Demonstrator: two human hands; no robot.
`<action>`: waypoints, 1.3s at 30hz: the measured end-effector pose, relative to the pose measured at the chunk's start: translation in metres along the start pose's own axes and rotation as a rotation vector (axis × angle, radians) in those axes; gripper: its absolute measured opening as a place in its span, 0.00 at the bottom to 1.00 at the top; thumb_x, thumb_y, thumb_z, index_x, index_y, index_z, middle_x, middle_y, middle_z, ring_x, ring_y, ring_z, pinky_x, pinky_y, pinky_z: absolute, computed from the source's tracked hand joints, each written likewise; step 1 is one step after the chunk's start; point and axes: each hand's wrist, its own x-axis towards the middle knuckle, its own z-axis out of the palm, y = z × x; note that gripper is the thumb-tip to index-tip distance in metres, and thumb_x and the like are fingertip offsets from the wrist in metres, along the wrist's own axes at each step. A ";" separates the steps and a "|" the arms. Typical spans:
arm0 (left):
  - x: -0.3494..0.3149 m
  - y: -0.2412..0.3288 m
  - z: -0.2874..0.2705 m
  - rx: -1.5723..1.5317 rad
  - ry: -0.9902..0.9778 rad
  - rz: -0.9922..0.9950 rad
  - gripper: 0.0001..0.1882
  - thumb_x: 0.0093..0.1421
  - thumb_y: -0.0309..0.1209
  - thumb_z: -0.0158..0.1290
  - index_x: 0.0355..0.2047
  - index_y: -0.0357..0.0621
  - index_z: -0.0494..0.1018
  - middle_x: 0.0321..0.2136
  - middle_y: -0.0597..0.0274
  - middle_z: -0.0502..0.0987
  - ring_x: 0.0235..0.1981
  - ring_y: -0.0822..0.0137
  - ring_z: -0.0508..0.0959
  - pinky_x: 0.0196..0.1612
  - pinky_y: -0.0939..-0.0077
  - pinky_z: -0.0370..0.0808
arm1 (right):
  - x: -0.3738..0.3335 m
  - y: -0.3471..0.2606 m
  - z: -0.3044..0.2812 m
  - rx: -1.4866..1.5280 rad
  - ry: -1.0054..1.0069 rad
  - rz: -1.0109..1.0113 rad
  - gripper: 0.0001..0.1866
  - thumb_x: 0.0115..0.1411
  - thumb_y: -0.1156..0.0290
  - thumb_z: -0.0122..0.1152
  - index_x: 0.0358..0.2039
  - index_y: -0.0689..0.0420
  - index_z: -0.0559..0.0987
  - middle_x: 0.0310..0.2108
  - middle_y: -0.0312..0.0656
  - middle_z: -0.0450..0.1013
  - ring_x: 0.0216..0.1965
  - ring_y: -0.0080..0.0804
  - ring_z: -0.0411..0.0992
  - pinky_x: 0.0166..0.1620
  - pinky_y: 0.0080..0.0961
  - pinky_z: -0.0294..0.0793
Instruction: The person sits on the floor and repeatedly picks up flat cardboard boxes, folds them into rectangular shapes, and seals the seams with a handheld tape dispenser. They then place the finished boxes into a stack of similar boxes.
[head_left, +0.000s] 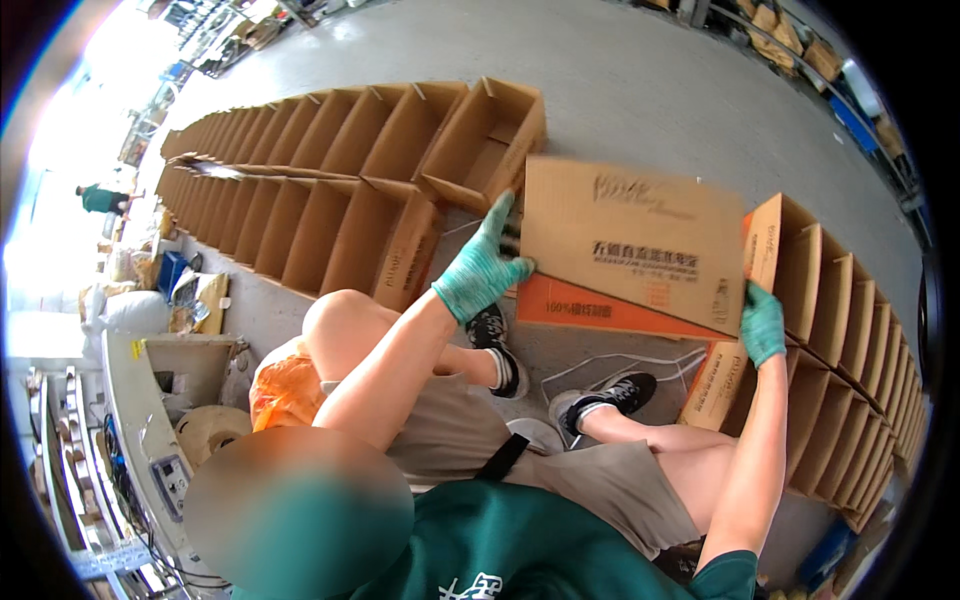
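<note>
The grey floor (620, 100) extends across the top and centre of the frame. A double row of open cardboard boxes (325, 235) curves from the upper centre toward the left, compartments facing up. A second double row, the right-hand boxes (765, 245), runs down the right side of the frame; orange areas show on its nearest end panels. A pale equipment housing (130, 400) stands at lower left, with a round tan reel (210, 430) set inside. The carton (630, 250), tan with dark print and an orange wedge along its lower part, is located right of centre, between the two sets of boxes, raised above the floor. An orange bag (285, 390) is positioned left of the seated person's legs. Both hands wear green gloves and hold the carton by opposite sides: the left hand (485, 270) at the left edge, thumb on the printed face and a finger extended upward; the right hand (763, 325) at the lower right edge. Black shoes (622, 398) rest below the carton.
</note>
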 end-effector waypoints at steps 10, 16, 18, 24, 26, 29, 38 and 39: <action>-0.006 0.139 -0.089 -0.067 -0.194 -0.128 0.50 0.64 0.73 0.33 0.68 0.41 0.59 0.64 0.45 0.64 0.56 0.51 0.73 0.55 0.48 0.75 | 0.072 0.001 0.005 1.346 0.236 -0.445 0.23 0.71 0.74 0.47 0.65 0.66 0.66 0.62 0.48 0.69 0.60 0.39 0.70 0.64 0.38 0.70; -0.027 0.162 -0.116 0.151 0.092 -0.096 0.25 0.71 0.32 0.48 0.66 0.44 0.61 0.62 0.52 0.68 0.57 0.55 0.74 0.45 0.62 0.88 | 0.092 -0.075 0.030 0.018 0.643 -0.667 0.18 0.69 0.78 0.54 0.59 0.61 0.76 0.53 0.42 0.77 0.50 0.30 0.77 0.55 0.26 0.77; -0.025 0.141 -0.146 0.160 0.304 -0.122 0.20 0.70 0.30 0.47 0.61 0.38 0.67 0.60 0.54 0.70 0.57 0.53 0.73 0.41 0.60 0.89 | 0.062 -0.152 0.028 0.129 0.572 -0.594 0.18 0.70 0.77 0.54 0.60 0.60 0.76 0.53 0.42 0.78 0.49 0.28 0.76 0.54 0.25 0.76; -0.126 0.021 -0.272 1.475 0.239 0.146 0.24 0.46 0.34 0.72 0.43 0.40 0.80 0.38 0.50 0.83 0.42 0.51 0.80 0.49 0.61 0.77 | 0.058 -0.131 0.010 0.103 0.575 -0.381 0.17 0.72 0.62 0.55 0.59 0.49 0.79 0.53 0.40 0.78 0.52 0.25 0.74 0.58 0.26 0.71; -0.161 -0.022 -0.288 0.983 0.391 -0.078 0.23 0.50 0.33 0.68 0.46 0.40 0.78 0.41 0.51 0.81 0.44 0.53 0.80 0.49 0.61 0.78 | 0.063 -0.101 0.003 0.094 0.610 -0.378 0.18 0.71 0.61 0.56 0.58 0.50 0.79 0.54 0.38 0.78 0.54 0.23 0.73 0.60 0.26 0.70; -0.205 -0.091 -0.273 0.058 0.604 -0.247 0.22 0.57 0.31 0.62 0.51 0.39 0.74 0.45 0.53 0.79 0.46 0.56 0.80 0.48 0.61 0.81 | 0.056 -0.076 0.001 0.154 0.602 -0.305 0.18 0.71 0.61 0.56 0.58 0.51 0.79 0.55 0.36 0.77 0.54 0.23 0.72 0.60 0.25 0.69; -0.206 -0.128 -0.174 -0.352 0.507 -0.321 0.19 0.63 0.29 0.54 0.54 0.38 0.71 0.46 0.56 0.79 0.47 0.60 0.81 0.46 0.66 0.82 | 0.043 -0.067 0.003 0.165 0.573 -0.242 0.20 0.72 0.58 0.55 0.57 0.56 0.79 0.55 0.40 0.77 0.55 0.27 0.73 0.59 0.26 0.70; -0.202 -0.119 -0.167 -0.365 0.491 -0.368 0.20 0.62 0.30 0.56 0.54 0.39 0.71 0.45 0.57 0.80 0.47 0.61 0.81 0.46 0.65 0.82 | 0.044 -0.067 0.003 0.128 0.571 -0.249 0.20 0.72 0.58 0.55 0.57 0.57 0.79 0.55 0.40 0.77 0.55 0.27 0.73 0.60 0.27 0.70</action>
